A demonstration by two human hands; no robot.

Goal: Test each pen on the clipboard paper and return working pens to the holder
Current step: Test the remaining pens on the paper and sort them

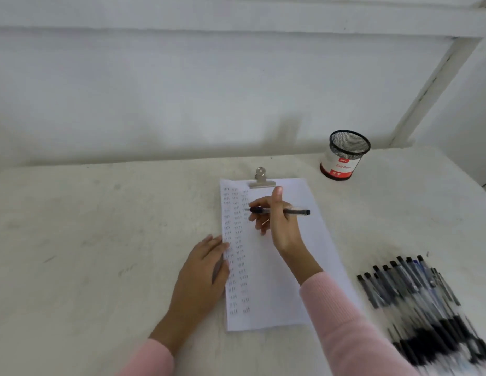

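Observation:
A clipboard with white paper [279,280] lies in the middle of the table, its metal clip [261,179] at the far end. Columns of short pen strokes fill the paper's left side. My right hand [277,221] holds a black pen [298,212] level over the upper part of the sheet, tip pointing left near the marks. My left hand [202,272] rests flat on the table, fingers pressing the paper's left edge. The black mesh pen holder [345,156] stands at the far right; no pens show above its rim.
A pile of several black and blue pens [420,299] lies on the table at the near right, blurred toward the corner. A white wall runs behind the table and a white frame post [431,90] slants up at the right.

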